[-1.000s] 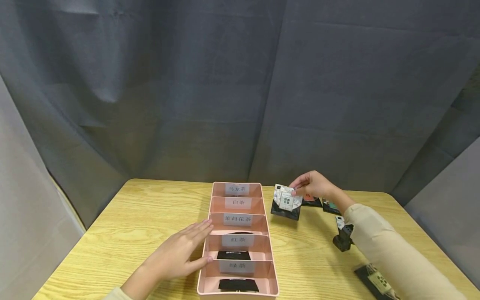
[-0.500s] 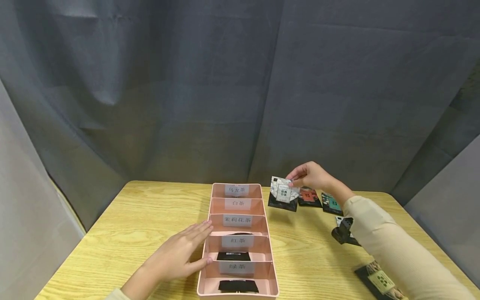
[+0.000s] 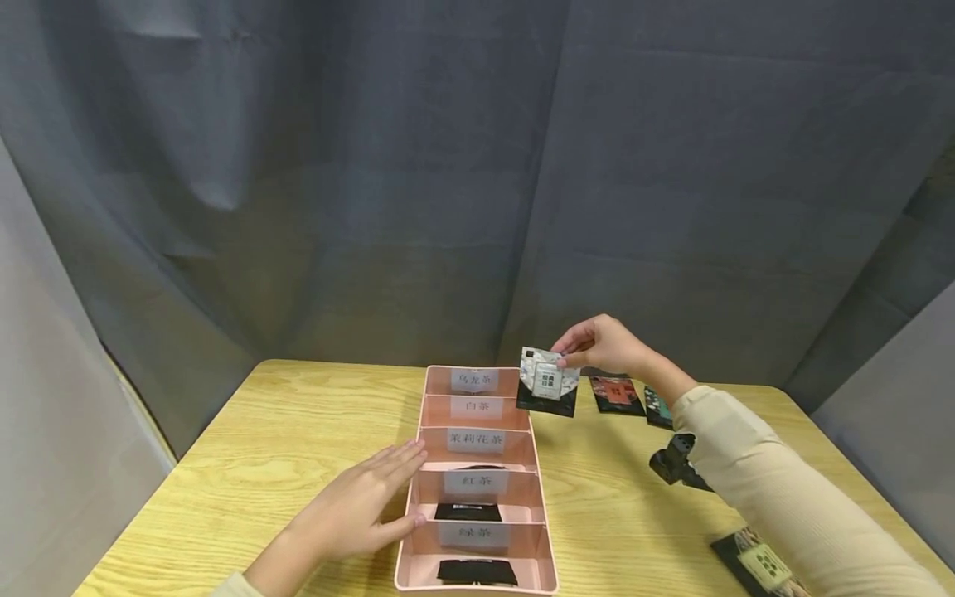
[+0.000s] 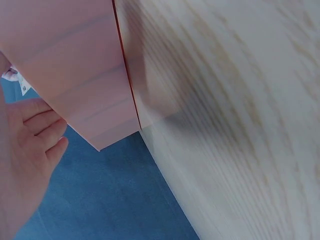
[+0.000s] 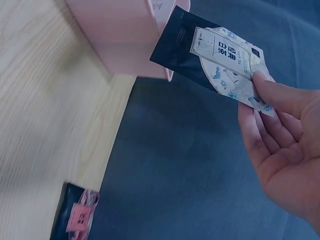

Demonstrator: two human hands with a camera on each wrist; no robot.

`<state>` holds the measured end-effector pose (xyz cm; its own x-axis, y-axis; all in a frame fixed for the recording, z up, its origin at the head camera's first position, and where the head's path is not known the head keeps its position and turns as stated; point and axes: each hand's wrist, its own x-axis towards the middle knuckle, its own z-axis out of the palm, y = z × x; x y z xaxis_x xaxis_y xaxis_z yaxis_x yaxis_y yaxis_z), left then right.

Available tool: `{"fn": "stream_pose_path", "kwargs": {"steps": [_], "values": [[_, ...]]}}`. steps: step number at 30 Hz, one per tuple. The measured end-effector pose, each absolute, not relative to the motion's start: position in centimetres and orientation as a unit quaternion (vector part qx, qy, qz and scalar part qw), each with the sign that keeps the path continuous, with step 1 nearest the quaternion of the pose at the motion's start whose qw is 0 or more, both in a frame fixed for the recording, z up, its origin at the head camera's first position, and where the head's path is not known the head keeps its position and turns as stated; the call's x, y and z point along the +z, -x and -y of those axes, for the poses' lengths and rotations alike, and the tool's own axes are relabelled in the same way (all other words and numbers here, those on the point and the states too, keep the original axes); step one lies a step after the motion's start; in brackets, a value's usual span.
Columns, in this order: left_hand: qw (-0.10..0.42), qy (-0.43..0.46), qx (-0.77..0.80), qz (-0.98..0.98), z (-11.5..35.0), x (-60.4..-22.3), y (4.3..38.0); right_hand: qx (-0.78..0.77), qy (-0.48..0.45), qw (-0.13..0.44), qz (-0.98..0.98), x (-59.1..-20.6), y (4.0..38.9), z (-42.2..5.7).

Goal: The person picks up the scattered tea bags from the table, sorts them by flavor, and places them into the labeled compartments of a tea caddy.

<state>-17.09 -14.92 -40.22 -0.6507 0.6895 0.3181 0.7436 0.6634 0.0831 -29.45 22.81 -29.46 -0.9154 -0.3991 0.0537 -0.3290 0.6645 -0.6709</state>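
Between thumb and fingers my right hand point(image 3: 608, 347) pinches a white-and-black tea sachet point(image 3: 548, 381) by its upper edge, held up at the far right rim of the pink divided box point(image 3: 539, 464). The right wrist view shows the sachet point(image 5: 220, 60) with blue flowers and a pale label, its black end close to the box wall point(image 5: 120, 40). My left hand point(image 3: 358, 506) rests along the box's left side, fingers straight and touching the rim. Black sachets point(image 3: 476, 571) lie in the nearer compartments; the two farthest show only their paper labels.
Right of the box lie a red-labelled sachet point(image 3: 617, 393), a green-labelled sachet point(image 3: 658, 408) and a yellow-labelled sachet point(image 3: 761, 564). A black wrist camera point(image 3: 674, 460) hangs by the right sleeve. A dark curtain point(image 3: 373, 207) stands behind the wooden table point(image 3: 298, 423).
My right hand has lifted the white-and-black sachet and carried it left to the box, uncovering more of the red-labelled sachet. The left hand stays at the box's side.
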Motion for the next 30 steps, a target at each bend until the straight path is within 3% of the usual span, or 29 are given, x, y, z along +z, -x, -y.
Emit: {"fn": "stream_pose_path", "kwargs": {"steps": [30], "values": [[0.130,0.408,-0.105,0.898,14.4,-40.6,17.6,-0.318,0.251,-0.046,-0.913,-31.0,28.9,-16.9]]}}
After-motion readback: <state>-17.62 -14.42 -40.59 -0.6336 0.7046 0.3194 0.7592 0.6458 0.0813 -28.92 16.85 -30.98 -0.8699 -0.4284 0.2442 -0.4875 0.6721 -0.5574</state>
